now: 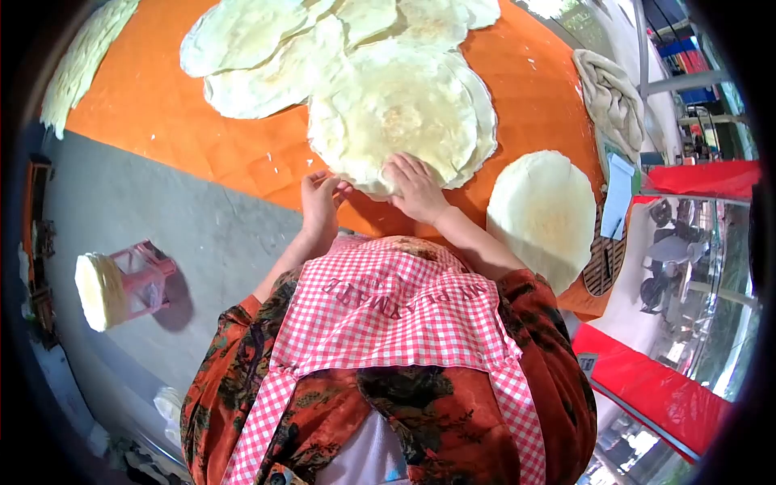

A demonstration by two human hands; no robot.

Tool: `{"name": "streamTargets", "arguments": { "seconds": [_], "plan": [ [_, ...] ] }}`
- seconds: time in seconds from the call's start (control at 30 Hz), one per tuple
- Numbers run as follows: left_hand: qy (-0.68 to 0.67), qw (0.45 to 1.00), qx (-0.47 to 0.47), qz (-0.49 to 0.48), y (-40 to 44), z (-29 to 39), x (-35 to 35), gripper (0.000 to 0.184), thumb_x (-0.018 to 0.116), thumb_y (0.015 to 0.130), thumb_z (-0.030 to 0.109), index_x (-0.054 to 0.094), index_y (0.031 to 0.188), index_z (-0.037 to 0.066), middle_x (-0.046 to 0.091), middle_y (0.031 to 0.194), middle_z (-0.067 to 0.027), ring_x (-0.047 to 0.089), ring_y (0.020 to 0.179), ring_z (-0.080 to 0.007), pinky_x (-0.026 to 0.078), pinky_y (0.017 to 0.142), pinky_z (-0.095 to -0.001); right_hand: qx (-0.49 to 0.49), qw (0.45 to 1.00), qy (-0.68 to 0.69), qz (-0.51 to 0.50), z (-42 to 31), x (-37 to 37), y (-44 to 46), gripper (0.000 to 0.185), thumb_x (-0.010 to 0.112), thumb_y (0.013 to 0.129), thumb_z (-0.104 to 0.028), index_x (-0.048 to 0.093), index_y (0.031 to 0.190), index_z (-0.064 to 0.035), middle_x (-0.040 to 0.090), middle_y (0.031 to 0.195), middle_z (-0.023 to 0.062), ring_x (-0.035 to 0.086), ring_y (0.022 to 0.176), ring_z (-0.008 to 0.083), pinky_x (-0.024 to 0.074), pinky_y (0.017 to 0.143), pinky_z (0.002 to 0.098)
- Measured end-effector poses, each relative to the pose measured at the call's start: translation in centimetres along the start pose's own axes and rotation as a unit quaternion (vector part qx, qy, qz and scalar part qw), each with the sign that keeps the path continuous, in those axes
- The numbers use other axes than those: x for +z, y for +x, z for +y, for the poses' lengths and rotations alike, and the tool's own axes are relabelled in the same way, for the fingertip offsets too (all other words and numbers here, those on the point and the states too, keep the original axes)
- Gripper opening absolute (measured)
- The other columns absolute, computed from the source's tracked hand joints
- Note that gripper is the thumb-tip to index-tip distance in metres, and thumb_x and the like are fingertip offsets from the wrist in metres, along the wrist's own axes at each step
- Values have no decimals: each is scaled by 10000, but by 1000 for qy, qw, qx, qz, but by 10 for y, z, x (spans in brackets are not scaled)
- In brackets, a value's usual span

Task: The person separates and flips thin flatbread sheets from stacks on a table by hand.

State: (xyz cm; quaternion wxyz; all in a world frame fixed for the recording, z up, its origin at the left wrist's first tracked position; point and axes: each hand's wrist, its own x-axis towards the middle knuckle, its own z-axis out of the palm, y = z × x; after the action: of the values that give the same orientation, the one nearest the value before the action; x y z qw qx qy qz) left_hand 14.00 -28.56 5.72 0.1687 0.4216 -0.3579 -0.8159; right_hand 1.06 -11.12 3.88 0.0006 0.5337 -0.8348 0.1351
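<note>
A large, thin, pale flatbread point(404, 101) lies on top of others at the near edge of the orange-covered table point(267, 162). At its near left rim, my left hand point(322, 200) is closed, thumb and fingertips pinching the edge. My right hand point(419, 190) rests on the near rim, its fingers bent over the top of the bread and the thumb low at the edge. The bread looks slightly rumpled between the hands. Its underside is hidden.
More overlapping flatbreads point(275, 56) spread behind. Another pale round stack point(541, 214) stands at the right, beside a brown slatted board point(602, 255) and a crumpled cloth point(610, 101). On the floor at left is a pink stool point(145, 279) with a pale round seat cover.
</note>
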Motion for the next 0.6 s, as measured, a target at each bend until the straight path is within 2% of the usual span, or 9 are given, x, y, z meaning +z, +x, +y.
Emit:
{"name": "streamTargets", "arguments": {
  "seconds": [0.1,0.13,0.23,0.27,0.33,0.43,0.53,0.57,0.6],
  "plan": [
    [-1,996,-64,-56,4,4,-33,216,493,886,29,431,1092,10,602,881,-117,618,814,-222,523,791,-358,-12,997,79,0,6,0,3,438,532,838,-137,489,1261,-31,495,1317,159,430,1266,319,332,1072,425],
    [-3,994,-86,-67,1,6,-36,178,501,892,36,469,1067,20,621,908,-107,631,838,-216,523,796,-345,-11,993,118,26,2,-12,9,430,521,812,-63,507,1239,-18,549,1249,159,515,1176,315,405,1009,411],
    [52,984,-116,-121,0,11,-31,205,517,892,42,481,1091,11,643,962,-115,641,894,-222,518,813,-326,13,990,125,64,4,-7,17,403,528,782,-21,551,1184,-23,608,1144,152,581,1066,314,472,921,395],
    [64,977,-127,-157,0,14,-26,324,527,893,48,448,1200,-19,617,1103,-145,632,975,-234,510,855,-319,22,989,130,66,5,-4,17,358,531,790,-17,570,1146,-16,619,1102,158,592,1041,316,479,896,389],
    [40,974,-132,-182,4,8,-17,413,521,895,47,387,1276,-38,570,1182,-161,614,1023,-241,500,887,-321,38,986,142,78,6,0,22,274,537,805,-9,609,1069,-4,641,1016,171,614,992,321,493,846,377],
    [-1,971,-141,-193,11,7,-2,553,511,894,41,260,1377,-59,501,1253,-174,577,1096,-259,484,936,-332,307,897,295,-121,32,-20,46,159,548,855,-59,635,962,20,661,899,170,638,883,267,490,774,361],
    [7,979,-119,-165,24,-2,7,569,530,881,54,265,1374,-51,521,1200,-156,574,1074,-256,488,909,-328,206,934,291,-11,105,-71,94,184,566,884,-125,650,952,23,671,791,85,563,694,134,476,662,330],
    [33,983,-109,-143,26,-6,7,565,536,874,55,277,1366,-47,522,1188,-152,575,1053,-249,490,891,-328,224,942,250,13,86,-131,112,181,556,891,-113,647,956,29,667,776,80,559,681,126,476,649,322],
    [58,986,-98,-120,30,-11,7,560,541,868,56,289,1358,-43,523,1177,-149,576,1032,-243,493,874,-327,161,931,312,101,96,-149,124,159,547,873,-78,650,940,24,680,801,124,615,687,186,488,644,332]
  ]
}}
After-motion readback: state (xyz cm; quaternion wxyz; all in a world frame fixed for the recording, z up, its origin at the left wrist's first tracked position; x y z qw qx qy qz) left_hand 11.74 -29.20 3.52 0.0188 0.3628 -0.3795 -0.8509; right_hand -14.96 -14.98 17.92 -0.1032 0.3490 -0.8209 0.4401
